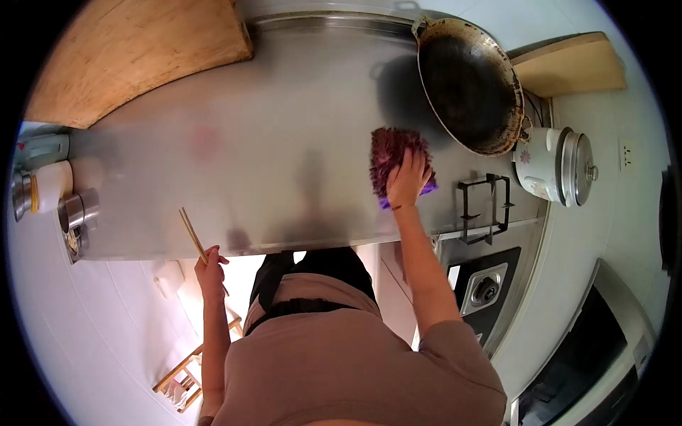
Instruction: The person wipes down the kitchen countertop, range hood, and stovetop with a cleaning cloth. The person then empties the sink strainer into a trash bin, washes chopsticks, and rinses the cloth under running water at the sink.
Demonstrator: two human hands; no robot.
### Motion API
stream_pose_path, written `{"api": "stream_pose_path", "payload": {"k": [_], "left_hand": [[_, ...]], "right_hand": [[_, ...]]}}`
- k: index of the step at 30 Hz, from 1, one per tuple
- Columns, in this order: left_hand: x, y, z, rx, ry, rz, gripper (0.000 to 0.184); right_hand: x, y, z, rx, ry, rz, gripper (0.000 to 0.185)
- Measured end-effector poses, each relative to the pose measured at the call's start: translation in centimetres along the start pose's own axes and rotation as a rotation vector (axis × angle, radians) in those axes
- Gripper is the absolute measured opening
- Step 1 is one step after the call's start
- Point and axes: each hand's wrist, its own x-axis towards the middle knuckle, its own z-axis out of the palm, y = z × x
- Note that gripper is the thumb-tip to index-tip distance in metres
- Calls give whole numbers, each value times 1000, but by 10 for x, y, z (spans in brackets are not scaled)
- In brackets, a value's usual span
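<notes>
Maroon shaggy cloth with purple edging (388, 154) under a flattened, outstretched right hand (407, 179)
It lies on the grey metal counter (270, 142) near the blackened round wok (469, 85); the left hand (210, 272) grasps pale wooden chopsticks (191, 231)

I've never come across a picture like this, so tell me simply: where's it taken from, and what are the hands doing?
There's no machine here, just a person's bare hands. One camera, worn on their head, looks forward and down. The left hand holds thin sticks, probably chopsticks. The right hand lies on a shaggy maroon cloth on the metal counter. Toward the far side, a large wooden board is on the left and a dark wok on the right, near what looks like a rice cooker.
</notes>
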Motion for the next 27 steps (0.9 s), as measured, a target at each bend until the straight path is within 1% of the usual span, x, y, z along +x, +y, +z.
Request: {"api": "stream_pose_path", "payload": {"k": [3, 4, 5, 6, 9, 13, 14, 15, 17, 18, 21, 25, 27], "left_hand": [[0, 16, 20, 17, 17, -14, 26], [1, 17, 22, -15, 6, 24, 27], [0, 18, 22, -45, -5, 62, 27], [-1, 20, 22, -49, 8, 58, 27], [-5, 22, 19, -81, 35, 34, 26], [-10, 11, 2, -89, 83, 16, 26], [-10, 8, -4, -100, 98, 12, 27], [-12, 9, -10, -100, 102, 15, 27], [-16, 9, -22, -131, 122, 21, 26], [-16, 8, -29, -132, 125, 26, 26], [-14, 4, -50, -132, 142, 30, 23], [-3, -1, -61, -133, 124, 34, 23], [3, 1, -57, -92, 91, -4, 23]], "right_hand": [[53, 12, 19, 27, 34, -61, 51], [72, 4, 22, 31, 30, -74, 51], [90, -6, 26, 32, 42, -13, 51], [106, -21, 26, 33, 53, 49, 52], [132, -78, 26, 46, 3, 61, 52], [107, -170, 34, 93, 19, -213, 51], [95, -196, 28, 134, -40, -275, 52], [79, -220, 19, 174, -100, -338, 53], [39, -258, 26, 252, -70, -494, 53], [15, -271, 26, 306, -97, -554, 53], [-45, -276, 17, 458, -186, -705, 51], [-85, -234, 4, 498, -232, -738, 51], [-84, -202, -4, 345, -330, -562, 51]]}}
